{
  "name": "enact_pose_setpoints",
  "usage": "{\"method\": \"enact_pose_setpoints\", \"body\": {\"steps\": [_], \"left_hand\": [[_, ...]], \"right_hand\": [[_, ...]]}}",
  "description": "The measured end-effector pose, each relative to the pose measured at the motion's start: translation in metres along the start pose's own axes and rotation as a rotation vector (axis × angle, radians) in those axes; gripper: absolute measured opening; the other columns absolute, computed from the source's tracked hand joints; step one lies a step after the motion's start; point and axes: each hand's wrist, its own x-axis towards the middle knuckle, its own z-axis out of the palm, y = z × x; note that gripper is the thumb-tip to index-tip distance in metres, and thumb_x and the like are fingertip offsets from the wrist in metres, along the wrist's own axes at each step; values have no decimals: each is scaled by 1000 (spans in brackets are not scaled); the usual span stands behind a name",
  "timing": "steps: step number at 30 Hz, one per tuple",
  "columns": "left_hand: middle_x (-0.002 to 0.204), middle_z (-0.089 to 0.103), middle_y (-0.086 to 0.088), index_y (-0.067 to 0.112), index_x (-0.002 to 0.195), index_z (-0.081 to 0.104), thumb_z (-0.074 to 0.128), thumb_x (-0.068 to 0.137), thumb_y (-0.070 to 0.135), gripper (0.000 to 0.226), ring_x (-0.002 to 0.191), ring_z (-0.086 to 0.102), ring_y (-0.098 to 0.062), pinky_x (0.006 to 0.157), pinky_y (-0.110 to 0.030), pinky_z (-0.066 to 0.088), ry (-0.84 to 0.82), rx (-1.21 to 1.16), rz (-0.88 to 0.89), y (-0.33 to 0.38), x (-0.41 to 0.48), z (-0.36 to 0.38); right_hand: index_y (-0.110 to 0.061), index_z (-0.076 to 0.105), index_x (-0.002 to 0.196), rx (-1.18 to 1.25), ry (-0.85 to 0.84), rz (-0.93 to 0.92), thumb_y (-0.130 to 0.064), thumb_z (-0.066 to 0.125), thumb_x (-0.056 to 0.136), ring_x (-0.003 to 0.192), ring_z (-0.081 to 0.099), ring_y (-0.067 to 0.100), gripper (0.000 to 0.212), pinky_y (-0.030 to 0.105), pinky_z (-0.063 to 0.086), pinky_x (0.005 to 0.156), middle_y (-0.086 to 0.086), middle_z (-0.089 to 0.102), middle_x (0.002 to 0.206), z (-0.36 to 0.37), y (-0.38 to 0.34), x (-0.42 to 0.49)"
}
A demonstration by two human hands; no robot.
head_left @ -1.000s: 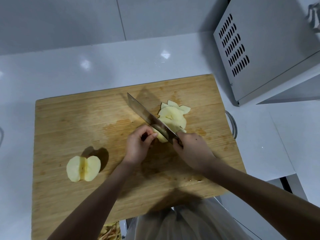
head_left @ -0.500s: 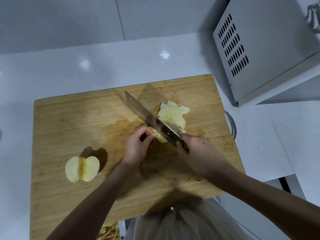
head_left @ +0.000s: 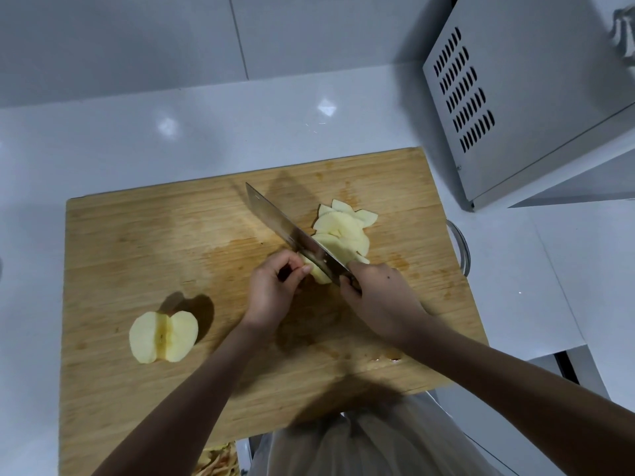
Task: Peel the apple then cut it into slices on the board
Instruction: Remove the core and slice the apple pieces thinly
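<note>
At centre frame, on the wooden board [head_left: 137,252], slicing is under way. Peeling looks finished, since all the fruit showing is bare and pale. The right hand [head_left: 378,297] is gripping the cleaver [head_left: 285,231] by its handle, fingers wrapped round, with the blade running up-left over a small apple remnant [head_left: 318,274]. The left hand [head_left: 271,290] is pinching that remnant with curled fingertips, just left of the blade. Cut slices [head_left: 343,228] are lying heaped right of the blade. At lower left the other peeled half [head_left: 164,336] is sitting core side up, untouched. Whether the edge is meeting the board is hard to tell. The next stroke probably calls for the left fingertips to be tucked clear, and after that for fetching the second half.
</note>
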Motion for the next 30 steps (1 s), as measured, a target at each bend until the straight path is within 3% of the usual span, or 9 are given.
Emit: {"method": "enact_pose_setpoints", "body": {"steps": [2, 6, 11, 15, 19, 25, 30], "left_hand": [[77, 62, 4, 19, 74, 57, 66, 85, 15, 14, 72, 58, -13, 64, -29, 51, -1, 37, 5, -1, 1, 0], [81, 61, 7, 31, 73, 54, 66, 84, 18, 21, 76, 57, -8, 63, -15, 47, 0, 27, -46, -1, 0, 1], [84, 62, 6, 29, 75, 55, 65, 85, 18, 18, 80, 58, -10, 67, -18, 47, -5, 42, -51, -2, 0, 1], [81, 62, 6, 32, 72, 53, 67, 83, 17, 23, 79, 58, -14, 72, -34, 51, 12, 58, -16, -5, 1, 2], [78, 63, 2, 26, 72, 55, 69, 81, 15, 21, 76, 58, -17, 70, -38, 50, 37, 47, 32, -6, 1, 2], [78, 63, -1, 30, 71, 53, 68, 82, 14, 25, 74, 59, -21, 67, -47, 52, 26, 46, 51, -7, 1, 1], [83, 62, -4, 30, 71, 54, 67, 83, 15, 24, 76, 61, -23, 62, -47, 56, 14, -16, 5, -2, 1, 1]], "right_hand": [[-13, 54, 95, 18, 19, -4, -26, 38, 98, 71, 55, 19, 21, 31, 44, 62, 3, 58, 80, -7, 0, -7], [-13, 55, 101, 36, 29, 2, -28, 38, 98, 73, 60, 18, 23, 32, 51, 66, 5, 63, 85, -14, -1, -17], [-15, 55, 102, 31, 3, 5, -29, 37, 98, 74, 59, 16, 23, 29, 50, 63, 4, 63, 87, -10, 1, -17], [-15, 54, 101, 16, -5, -10, -28, 37, 98, 72, 58, 15, 22, 29, 49, 62, 2, 61, 85, -7, 1, -18], [-13, 54, 96, -27, 21, -38, -28, 37, 98, 65, 55, 18, 22, 28, 40, 57, 1, 56, 76, -6, 0, -17], [-15, 53, 96, -38, 1, -31, -27, 36, 98, 69, 56, 17, 21, 28, 44, 59, 0, 56, 79, -1, 1, -11], [-18, 47, 88, -67, -12, -6, -27, 37, 98, 65, 46, 16, 17, 26, 32, 59, -2, 49, 74, 14, 1, 1]]}}
